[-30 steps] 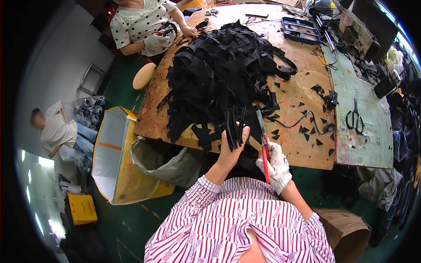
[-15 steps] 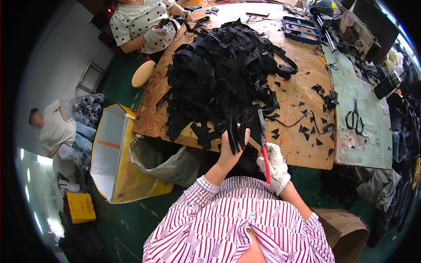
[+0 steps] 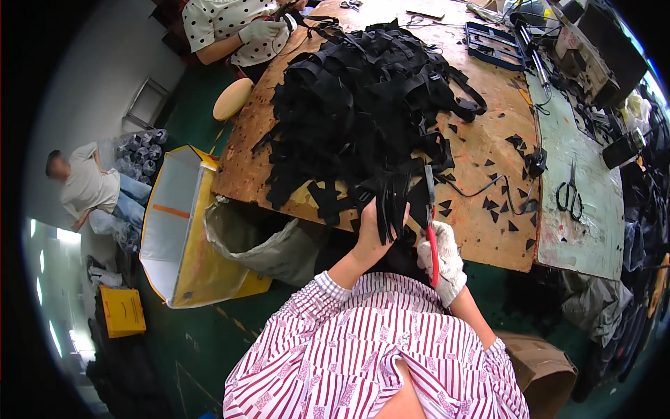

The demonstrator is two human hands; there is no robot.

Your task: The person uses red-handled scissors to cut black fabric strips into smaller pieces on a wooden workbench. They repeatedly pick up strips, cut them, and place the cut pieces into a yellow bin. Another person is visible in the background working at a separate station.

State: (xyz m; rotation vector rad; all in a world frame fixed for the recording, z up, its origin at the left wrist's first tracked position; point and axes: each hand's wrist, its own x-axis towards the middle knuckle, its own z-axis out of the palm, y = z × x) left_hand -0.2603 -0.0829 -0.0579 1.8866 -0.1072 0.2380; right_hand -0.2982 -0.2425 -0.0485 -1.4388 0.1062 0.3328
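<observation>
My bare left hand (image 3: 371, 234) is closed around a bundle of black webbing straps (image 3: 392, 209) at the near edge of the wooden table. Their ends stick up over the fingers. Just to the right, my right hand (image 3: 444, 255), in a white knit glove, grips a long tool (image 3: 433, 251) with red handles and a grey metal end pointing away from me. Its exact kind I cannot make out. The metal end is right beside the straps; whether it touches them is unclear. Beyond both hands, a big heap of black straps (image 3: 370, 105) covers the table's middle.
Small black triangular scraps (image 3: 492, 204) and a cable lie to the right. Black-handled scissors (image 3: 570, 199) rest on the green board (image 3: 586, 237). A blue tray (image 3: 494, 45) sits at the back. An open sack (image 3: 279, 253) hangs below the left edge. Across the table, a person in a dotted top (image 3: 216, 24) handles straps.
The view has shifted slightly. Both my hands, still holding the straps and the red-handled tool, appear a little farther right. The person across has moved their gloved hand.
</observation>
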